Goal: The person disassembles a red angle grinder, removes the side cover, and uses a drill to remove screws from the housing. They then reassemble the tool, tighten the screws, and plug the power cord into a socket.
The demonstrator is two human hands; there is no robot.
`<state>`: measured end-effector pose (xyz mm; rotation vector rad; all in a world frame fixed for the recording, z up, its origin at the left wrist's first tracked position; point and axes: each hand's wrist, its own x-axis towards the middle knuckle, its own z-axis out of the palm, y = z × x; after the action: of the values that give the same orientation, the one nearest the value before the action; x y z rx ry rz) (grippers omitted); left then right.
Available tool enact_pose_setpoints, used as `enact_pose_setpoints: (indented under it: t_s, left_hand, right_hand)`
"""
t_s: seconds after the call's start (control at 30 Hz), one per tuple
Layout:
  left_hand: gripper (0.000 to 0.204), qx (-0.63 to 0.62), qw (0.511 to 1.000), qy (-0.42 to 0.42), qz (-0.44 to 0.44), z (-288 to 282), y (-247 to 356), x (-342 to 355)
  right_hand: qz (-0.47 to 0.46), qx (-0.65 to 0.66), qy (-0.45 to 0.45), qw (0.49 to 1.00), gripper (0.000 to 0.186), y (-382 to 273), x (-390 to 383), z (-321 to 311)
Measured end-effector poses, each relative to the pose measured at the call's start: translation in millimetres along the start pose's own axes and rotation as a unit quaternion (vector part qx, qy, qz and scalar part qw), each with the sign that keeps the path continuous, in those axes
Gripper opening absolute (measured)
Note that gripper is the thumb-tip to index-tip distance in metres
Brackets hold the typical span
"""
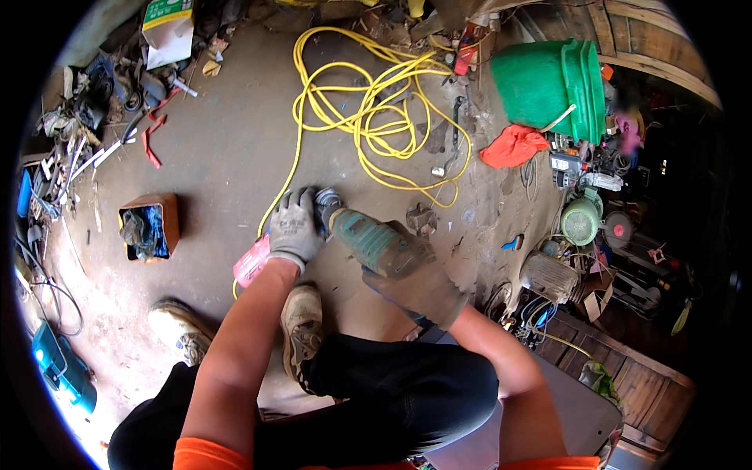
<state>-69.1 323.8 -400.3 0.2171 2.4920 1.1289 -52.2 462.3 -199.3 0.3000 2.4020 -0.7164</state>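
My left hand point(294, 233), in a grey work glove with dark fingertips, lies over a pink power tool point(251, 263). The tool's tail sticks out by the wrist; its front is hidden under the palm, and the fingers bend over it. In my right hand point(427, 280), also gloved and slightly blurred, is a teal power drill point(365, 238). Its dark round nose point(327, 202) points left, right beside my left fingertips. What the nose touches cannot be made out. A yellow cord point(296, 160) runs down behind my left hand and the pink tool.
Yellow cord loops point(376, 117) cover the floor ahead. Left stands a rusty square tin point(174, 227) with dark bags inside. Scrap point(94, 110) lines the far left. At right are a green bin point(540, 86), a red cloth point(513, 146) and a green motor point(581, 219). My shoes point(301, 329) are close.
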Motion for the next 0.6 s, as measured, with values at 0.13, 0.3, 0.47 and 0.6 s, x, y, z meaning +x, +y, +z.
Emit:
enact_pose_setpoints:
  t_s: [0.13,0.3,0.47,0.6]
  left_hand:
    - [0.057,-0.004,1.0,-0.001,0.004,2.2,-0.9,1.1]
    - [0.058,0.02,1.0,-0.001,0.01,1.0,-1.5,-1.2]
    - [0.057,0.028,1.0,-0.009,-0.003,0.9,-2.8,-2.3]
    - [0.062,0.016,1.0,-0.018,-0.008,1.7,-5.5,-1.1]
  right_hand:
    - [-0.114,-0.19,0.002,0.975,0.047,14.8,0.4,4.2]
    - [-0.094,-0.193,-0.024,0.976,0.047,16.0,3.6,3.5]
    - [-0.124,-0.18,0.096,0.971,0.047,5.7,-3.8,17.6]
    - [-0.017,0.079,-0.061,0.995,0.055,-3.8,2.8,0.1]
